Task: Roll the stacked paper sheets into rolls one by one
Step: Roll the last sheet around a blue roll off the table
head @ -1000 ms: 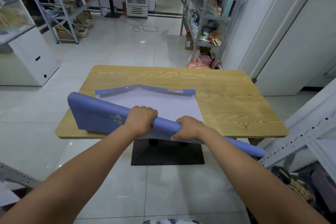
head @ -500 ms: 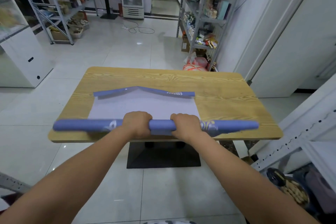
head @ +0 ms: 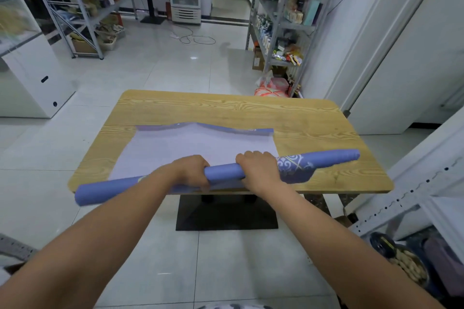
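Item: blue paper roll (head: pixel 223 173), light, springy and crush-prone, I judge. My left hand (head: pixel 192 170) and right hand (head: pixel 258 168), each grip clamped round its middle; hold there, gently.

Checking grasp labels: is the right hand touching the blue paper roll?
Touching. Head view: the right hand curls its fingers over the blue paper roll, gripping it.
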